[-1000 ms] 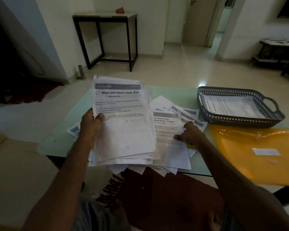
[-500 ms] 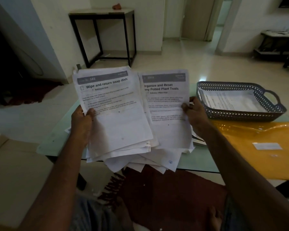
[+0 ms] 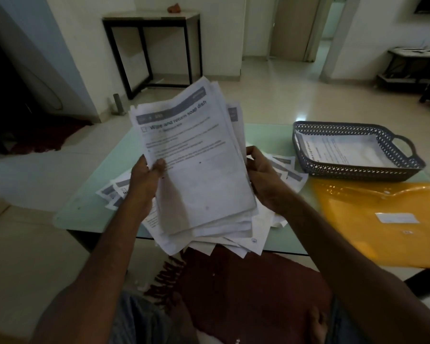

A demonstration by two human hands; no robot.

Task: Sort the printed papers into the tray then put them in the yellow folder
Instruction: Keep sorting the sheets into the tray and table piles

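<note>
The left hand [image 3: 147, 181] pinches the left edge of the printed papers [image 3: 199, 170], the right hand [image 3: 265, 181] grips their right edge, holding the stack raised and tilted left of the tray [image 3: 353, 171], with the yellow folder [image 3: 372, 219] flat just in front of the tray.

Dim rm w/ white walls [image 3: 221, 33], glossy tile floor [image 3: 283, 95], black-frame side table [image 3: 149, 17], doorway [image 3: 333, 26], maroon rug [image 3: 246, 294].

Dim indoor light; glare on the far floor; motion blur throughout; wide-angle bending at edges.
</note>
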